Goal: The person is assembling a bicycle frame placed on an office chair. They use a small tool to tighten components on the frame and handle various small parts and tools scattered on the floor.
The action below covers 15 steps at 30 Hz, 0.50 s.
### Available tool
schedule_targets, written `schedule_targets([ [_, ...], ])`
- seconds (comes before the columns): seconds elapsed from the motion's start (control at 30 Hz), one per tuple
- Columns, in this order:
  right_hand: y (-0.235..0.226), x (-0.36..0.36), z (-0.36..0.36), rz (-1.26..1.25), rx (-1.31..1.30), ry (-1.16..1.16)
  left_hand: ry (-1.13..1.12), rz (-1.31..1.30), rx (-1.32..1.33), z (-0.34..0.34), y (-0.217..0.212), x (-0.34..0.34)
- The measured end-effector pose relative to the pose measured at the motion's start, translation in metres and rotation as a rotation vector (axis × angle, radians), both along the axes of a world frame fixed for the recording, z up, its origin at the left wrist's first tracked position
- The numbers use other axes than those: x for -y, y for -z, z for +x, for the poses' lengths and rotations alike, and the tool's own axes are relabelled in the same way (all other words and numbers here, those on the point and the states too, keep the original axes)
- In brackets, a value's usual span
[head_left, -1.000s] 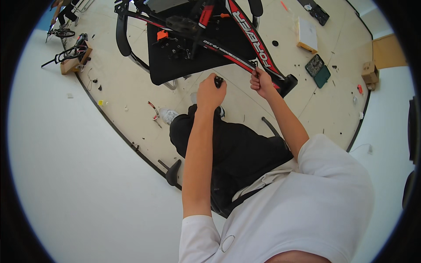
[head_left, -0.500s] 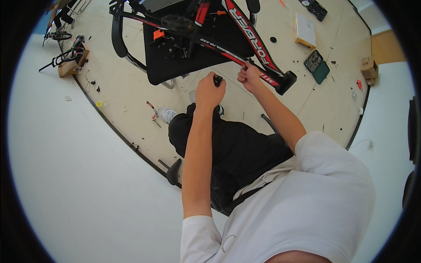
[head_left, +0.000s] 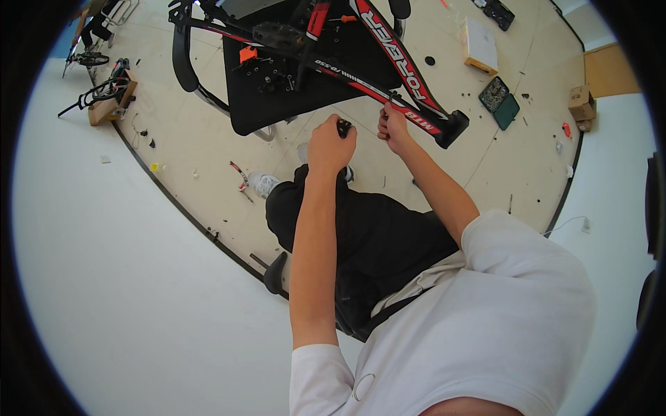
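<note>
One pale floor (head_left: 499,180) carries one black chair (head_left: 243,111), one bike frame (head_left: 390,52) lying across its seat. Two brown cartons (head_left: 583,104) stand near white walls (head_left: 125,277). One green case (head_left: 508,114) lies open, tiny pieces (head_left: 493,91) in one half. Two hands: right hand (head_left: 393,129) bent-fingered at the frame, pinching what I cannot tell; left hand (head_left: 329,144) gripping one black part (head_left: 343,127).

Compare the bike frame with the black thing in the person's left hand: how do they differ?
Size: the bike frame is large, while the black thing fits in the left hand.
Colour: the bike frame is black, red and white; the black thing looks plain black.
Place: the bike frame extends over the chair seat; the black thing is held.
Both show black.
</note>
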State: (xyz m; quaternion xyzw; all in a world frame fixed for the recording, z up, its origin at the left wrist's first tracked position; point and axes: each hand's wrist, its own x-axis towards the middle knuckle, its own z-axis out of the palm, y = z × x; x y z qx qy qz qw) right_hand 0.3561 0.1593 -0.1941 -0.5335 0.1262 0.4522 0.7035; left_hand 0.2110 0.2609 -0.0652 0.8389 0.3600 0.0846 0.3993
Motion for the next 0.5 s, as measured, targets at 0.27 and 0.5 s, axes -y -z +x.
schedule_targets([
  [0.27, 0.005, 0.006, 0.008, 0.217, -0.115, -0.023, 0.018, 0.006, -0.013, 0.001, 0.003, 0.0],
  [0.5, -0.011, -0.02, 0.024, 0.402, -0.489, 0.342, 0.035, 0.003, -0.035, 0.003, 0.005, -0.001],
])
